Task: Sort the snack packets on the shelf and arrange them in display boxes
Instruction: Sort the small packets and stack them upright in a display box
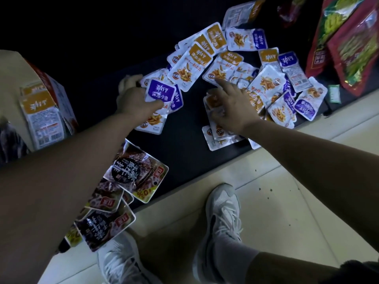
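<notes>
Surface: dark low shelf [184, 160] with a pale tiled floor [266, 201] in front of it.
Small fish-snack packets [266, 83]: scattered loose across the shelf, white with orange or purple bands, many overlapping.
Left hand [135, 99]: fingers curled round a small stack of packets, topped by a purple-banded packet [160, 91], held just over the pile's left edge.
Right hand [231, 107]: index finger [220, 83] straight, tip touching an orange-banded packet [221, 68]. More packets lie under the palm; whether the other fingers grip them cannot be told.
Display box [51, 95]: at the far left, well apart from the pile, with orange-banded packets [41, 111] standing in it.
Dark meat-snack packets [135, 169]: overlapping at the shelf's near edge, partly behind the left forearm.
Red bags [352, 48]: large, at the upper right.
White sneakers [223, 218]: on the floor below the shelf edge.
</notes>
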A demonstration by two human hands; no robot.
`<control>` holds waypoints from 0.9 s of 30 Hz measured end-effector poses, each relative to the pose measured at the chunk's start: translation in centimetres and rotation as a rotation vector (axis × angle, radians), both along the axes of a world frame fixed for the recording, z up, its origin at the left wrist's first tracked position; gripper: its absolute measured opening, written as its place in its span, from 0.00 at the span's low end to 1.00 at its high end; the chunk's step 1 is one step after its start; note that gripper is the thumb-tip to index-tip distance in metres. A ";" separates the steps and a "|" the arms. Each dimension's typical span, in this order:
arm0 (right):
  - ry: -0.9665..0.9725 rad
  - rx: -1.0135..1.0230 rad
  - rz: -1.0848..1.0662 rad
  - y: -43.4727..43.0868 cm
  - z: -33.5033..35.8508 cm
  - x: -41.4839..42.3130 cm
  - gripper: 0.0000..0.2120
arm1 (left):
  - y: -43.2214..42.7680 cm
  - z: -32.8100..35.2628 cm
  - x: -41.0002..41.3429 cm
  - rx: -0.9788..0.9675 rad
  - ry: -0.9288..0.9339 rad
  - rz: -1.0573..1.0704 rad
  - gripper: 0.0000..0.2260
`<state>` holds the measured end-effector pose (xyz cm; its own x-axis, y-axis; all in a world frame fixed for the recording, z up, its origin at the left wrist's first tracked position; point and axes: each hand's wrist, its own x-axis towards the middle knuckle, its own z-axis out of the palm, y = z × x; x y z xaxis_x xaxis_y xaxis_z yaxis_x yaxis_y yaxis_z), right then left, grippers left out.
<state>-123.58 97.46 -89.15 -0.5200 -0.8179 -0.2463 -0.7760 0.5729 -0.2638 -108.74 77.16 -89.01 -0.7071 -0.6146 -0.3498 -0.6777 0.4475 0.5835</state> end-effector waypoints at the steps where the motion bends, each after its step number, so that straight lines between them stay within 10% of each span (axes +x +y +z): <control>1: -0.048 -0.022 0.044 -0.5 -0.1 0.1 0.30 | -0.2 0.0 -0.6 -0.004 -0.015 -0.043 0.18; 6: -0.163 0.038 0.141 -2.9 -0.9 0.4 0.35 | -0.9 -0.5 -2.4 0.142 -0.033 -0.026 0.35; 11: -0.129 0.172 0.152 -3.8 -1.6 0.4 0.34 | -0.4 -0.7 -2.1 0.266 0.071 0.064 0.10; 20: -0.315 -0.179 -0.169 -4.1 0.0 1.7 0.24 | 0.1 -0.2 0.4 0.516 0.119 0.287 0.10; 27: -1.151 -0.204 -0.424 -7.5 1.7 6.2 0.38 | 0.2 2.3 5.3 0.629 0.238 0.247 0.04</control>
